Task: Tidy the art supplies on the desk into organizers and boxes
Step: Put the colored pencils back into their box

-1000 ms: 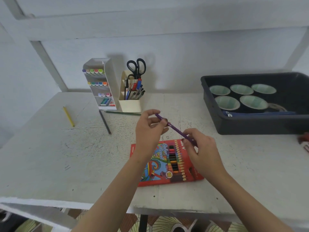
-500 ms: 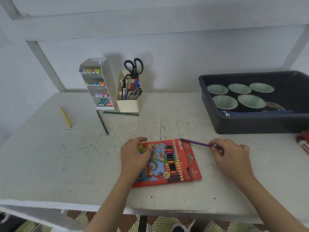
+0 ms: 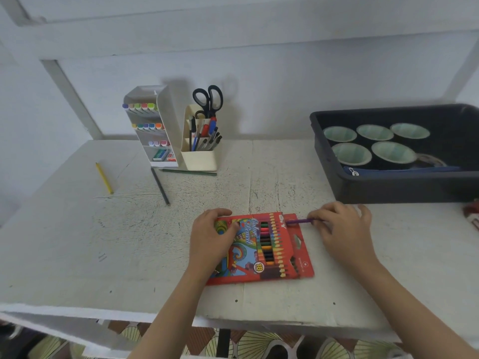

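Pinching the purple pencil (image 3: 298, 221), right hand (image 3: 342, 230); left hand (image 3: 212, 235) flat atop the pencil box (image 3: 274, 257).

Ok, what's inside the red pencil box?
Through its window, a row of coloured pencils. A purple pencil, pinched by the right hand, pokes from the open end of the box. Cardboard and the left hand hide the rest.

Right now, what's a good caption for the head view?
Left hand rests on the red cardboard coloured-pencil box; right hand pinches a purple pencil at its open end.
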`<move>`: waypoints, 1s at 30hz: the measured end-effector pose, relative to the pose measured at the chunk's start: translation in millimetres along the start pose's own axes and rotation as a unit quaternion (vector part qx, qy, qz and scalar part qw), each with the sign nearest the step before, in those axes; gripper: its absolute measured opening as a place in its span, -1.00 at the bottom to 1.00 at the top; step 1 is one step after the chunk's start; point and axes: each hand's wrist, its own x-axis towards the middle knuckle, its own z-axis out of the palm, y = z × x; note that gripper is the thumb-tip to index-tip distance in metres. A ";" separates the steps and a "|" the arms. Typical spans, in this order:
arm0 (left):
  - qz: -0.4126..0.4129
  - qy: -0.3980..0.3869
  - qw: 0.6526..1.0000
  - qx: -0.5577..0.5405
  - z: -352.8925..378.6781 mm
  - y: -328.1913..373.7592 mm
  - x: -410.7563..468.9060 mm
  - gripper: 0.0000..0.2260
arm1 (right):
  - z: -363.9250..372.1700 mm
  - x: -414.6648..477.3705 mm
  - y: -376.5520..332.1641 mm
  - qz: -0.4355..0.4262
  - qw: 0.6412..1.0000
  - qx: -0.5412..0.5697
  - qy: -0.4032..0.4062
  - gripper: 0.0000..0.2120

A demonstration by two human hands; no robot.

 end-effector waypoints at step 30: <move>0.039 0.008 0.999 0.024 6.2 -10.0 0.4 -0.85 | 38.9 -22.4 -61.1 0.111 0.979 0.138 -0.105 -0.30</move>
